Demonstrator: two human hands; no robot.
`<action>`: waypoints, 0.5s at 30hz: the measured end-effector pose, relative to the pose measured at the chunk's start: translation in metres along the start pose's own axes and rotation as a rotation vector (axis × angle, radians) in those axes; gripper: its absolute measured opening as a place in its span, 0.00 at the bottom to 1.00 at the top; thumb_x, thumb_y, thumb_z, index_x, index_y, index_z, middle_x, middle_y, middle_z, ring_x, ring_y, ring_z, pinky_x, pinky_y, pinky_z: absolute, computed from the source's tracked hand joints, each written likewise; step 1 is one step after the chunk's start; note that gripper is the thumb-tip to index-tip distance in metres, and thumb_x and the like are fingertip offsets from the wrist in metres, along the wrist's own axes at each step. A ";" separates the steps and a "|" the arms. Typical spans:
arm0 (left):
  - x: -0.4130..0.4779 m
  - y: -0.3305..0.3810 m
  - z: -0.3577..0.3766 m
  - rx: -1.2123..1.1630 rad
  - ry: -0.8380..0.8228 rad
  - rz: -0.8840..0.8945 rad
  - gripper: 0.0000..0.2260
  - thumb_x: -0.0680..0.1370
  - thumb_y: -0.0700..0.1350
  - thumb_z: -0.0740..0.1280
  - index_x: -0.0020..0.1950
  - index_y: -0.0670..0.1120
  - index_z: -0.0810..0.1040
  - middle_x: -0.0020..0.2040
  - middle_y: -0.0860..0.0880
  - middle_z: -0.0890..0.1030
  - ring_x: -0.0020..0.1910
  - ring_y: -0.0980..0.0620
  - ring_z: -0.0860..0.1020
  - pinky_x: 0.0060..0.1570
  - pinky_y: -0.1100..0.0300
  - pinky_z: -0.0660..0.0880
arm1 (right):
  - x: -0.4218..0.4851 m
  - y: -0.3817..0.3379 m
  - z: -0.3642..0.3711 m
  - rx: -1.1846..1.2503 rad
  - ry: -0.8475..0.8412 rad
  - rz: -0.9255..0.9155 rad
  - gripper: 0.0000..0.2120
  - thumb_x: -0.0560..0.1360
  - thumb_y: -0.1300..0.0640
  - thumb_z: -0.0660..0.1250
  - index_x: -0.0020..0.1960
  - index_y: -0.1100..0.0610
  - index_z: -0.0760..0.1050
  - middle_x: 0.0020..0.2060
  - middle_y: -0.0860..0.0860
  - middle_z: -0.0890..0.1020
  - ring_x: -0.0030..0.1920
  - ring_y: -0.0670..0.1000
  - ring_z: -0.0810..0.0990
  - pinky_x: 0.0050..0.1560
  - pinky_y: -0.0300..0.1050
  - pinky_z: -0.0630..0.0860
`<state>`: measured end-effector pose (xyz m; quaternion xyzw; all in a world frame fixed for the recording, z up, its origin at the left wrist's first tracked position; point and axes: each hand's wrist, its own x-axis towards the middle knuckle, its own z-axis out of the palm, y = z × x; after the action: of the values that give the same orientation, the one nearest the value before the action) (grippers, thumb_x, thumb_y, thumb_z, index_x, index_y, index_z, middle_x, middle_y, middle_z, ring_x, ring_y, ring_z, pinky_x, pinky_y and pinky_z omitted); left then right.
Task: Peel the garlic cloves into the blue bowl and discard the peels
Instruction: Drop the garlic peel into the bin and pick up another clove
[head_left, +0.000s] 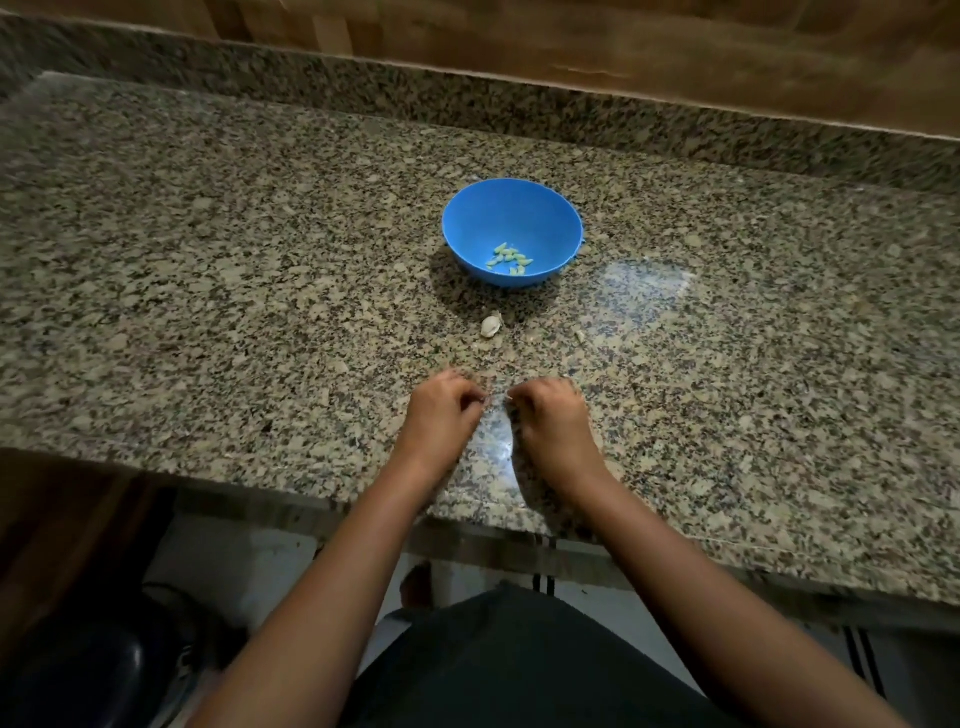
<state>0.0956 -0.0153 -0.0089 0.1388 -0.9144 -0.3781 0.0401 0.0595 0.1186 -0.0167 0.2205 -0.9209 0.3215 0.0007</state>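
A blue bowl (511, 218) stands in the middle of the granite counter (208, 260) with several peeled garlic cloves (509, 258) in its bottom. In front of it lies an unpeeled garlic piece (491, 326). A small scrap of peel (580, 335) lies to its right. My left hand (445, 410) and my right hand (551, 415) sit close together near the counter's front edge, fingers curled towards each other. A tiny pale bit shows between the fingertips; what it is cannot be made out.
A granite upstand and a wooden wall (571, 47) run along the back of the counter. The counter's front edge (519, 540) is just under my wrists. A dark round object (78, 675) sits low at the left, below the counter.
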 end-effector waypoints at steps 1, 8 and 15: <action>-0.003 -0.001 -0.003 -0.044 0.027 -0.044 0.08 0.75 0.39 0.68 0.53 0.41 0.81 0.52 0.47 0.80 0.49 0.55 0.77 0.49 0.72 0.73 | 0.001 -0.008 -0.002 0.078 -0.014 0.064 0.06 0.75 0.66 0.66 0.50 0.62 0.80 0.45 0.53 0.81 0.48 0.50 0.76 0.51 0.37 0.71; -0.043 -0.044 -0.055 -0.353 0.297 -0.262 0.07 0.73 0.38 0.71 0.50 0.43 0.83 0.45 0.51 0.83 0.44 0.57 0.80 0.40 0.75 0.74 | 0.013 -0.087 0.022 0.658 -0.315 0.340 0.13 0.72 0.69 0.67 0.38 0.52 0.80 0.38 0.50 0.83 0.40 0.47 0.81 0.44 0.41 0.78; -0.135 -0.151 -0.155 -0.840 0.684 -0.569 0.06 0.73 0.34 0.70 0.49 0.40 0.81 0.39 0.49 0.82 0.33 0.62 0.79 0.35 0.73 0.74 | -0.014 -0.224 0.130 0.821 -0.716 0.337 0.05 0.72 0.69 0.68 0.44 0.62 0.80 0.33 0.54 0.83 0.33 0.46 0.79 0.41 0.39 0.77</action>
<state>0.2862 -0.1844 -0.0011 0.4636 -0.5494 -0.6362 0.2801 0.1817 -0.1083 0.0108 0.1481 -0.6855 0.5539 -0.4487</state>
